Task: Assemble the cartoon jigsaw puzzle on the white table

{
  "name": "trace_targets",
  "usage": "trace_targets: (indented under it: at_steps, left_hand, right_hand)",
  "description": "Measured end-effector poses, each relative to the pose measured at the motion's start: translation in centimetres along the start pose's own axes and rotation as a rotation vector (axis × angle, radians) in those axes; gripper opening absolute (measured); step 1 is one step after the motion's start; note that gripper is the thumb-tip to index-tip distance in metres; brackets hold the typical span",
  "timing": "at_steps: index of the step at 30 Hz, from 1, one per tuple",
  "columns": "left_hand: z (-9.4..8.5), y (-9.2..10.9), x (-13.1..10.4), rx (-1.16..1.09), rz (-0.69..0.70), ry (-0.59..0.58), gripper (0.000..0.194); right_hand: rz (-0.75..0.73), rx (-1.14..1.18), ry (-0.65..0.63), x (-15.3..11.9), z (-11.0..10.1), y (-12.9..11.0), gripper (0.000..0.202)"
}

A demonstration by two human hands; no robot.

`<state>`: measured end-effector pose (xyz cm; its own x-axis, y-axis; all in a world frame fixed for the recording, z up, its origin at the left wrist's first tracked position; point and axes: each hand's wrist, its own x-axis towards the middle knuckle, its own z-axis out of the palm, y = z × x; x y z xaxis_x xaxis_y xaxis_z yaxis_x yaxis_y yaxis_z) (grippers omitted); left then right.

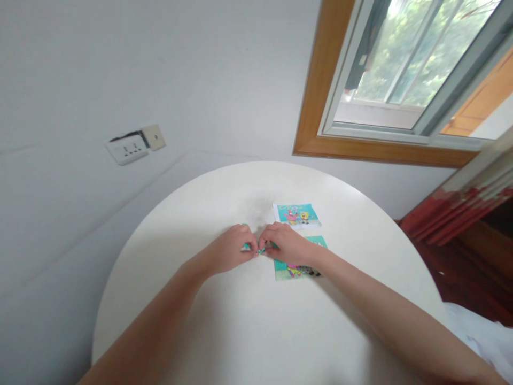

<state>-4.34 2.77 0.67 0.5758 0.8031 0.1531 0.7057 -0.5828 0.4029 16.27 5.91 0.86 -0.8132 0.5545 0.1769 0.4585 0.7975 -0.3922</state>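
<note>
My left hand [232,247] and my right hand [285,242] meet at the middle of a round white table [248,326]. Each hand pinches a small teal puzzle piece [261,251] between its fingertips, and the pieces touch where the hands meet. Just under my right wrist lies a partly built teal cartoon puzzle [294,269], half hidden by the hand. Beyond my right hand a small cartoon picture card [297,214] lies flat on the table.
A white wall rises behind the table, with a power socket [128,149] and a beige outlet plate beside it. A wood-framed window [401,80] is at the upper right. Red-and-white curtain fabric [460,208] hangs at the right edge.
</note>
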Motion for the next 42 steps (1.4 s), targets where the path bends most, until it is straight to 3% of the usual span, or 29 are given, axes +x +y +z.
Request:
trace_targets:
  at_steps: [4, 8, 14, 19, 25, 29, 36, 42]
  left_hand:
    - [-0.3, 0.2, 0.3, -0.040, 0.044, 0.056, 0.012]
    - [-0.2, 2.0, 1.2, -0.170, 0.007, 0.151, 0.016]
    - [3.0, 7.4, 3.1, -0.380, -0.147, 0.326, 0.014]
    - [5.0, 9.9, 3.2, -0.344, -0.023, 0.319, 0.014]
    - [6.0, 10.2, 2.9, -0.030, 0.090, 0.199, 0.035]
    - [7.0, 9.9, 2.9, 0.071, 0.122, 0.154, 0.040]
    - [7.5, 9.7, 2.8, 0.114, 0.142, 0.141, 0.041]
    - [7.4, 9.7, 2.9, 0.161, 0.146, 0.101, 0.041]
  right_hand:
    - [0.035, 0.198, 0.043, -0.7, -0.7, 0.0, 0.010]
    - [0.125, 0.465, 0.127, -2.5, -2.7, 0.2, 0.012]
    - [0.345, 0.689, 0.192, -6.4, -5.1, 1.5, 0.023]
    - [0.393, 0.573, 0.251, -9.6, -5.9, 3.8, 0.025]
    - [0.451, 0.393, 0.193, -11.4, -5.7, 6.4, 0.022]
    - [0.405, 0.359, 0.130, -11.5, -5.1, 6.9, 0.020]
    - [0.328, 0.298, 0.095, -11.2, -5.3, 6.6, 0.018]
    - [0.375, 0.277, 0.098, -11.0, -5.2, 5.5, 0.017]
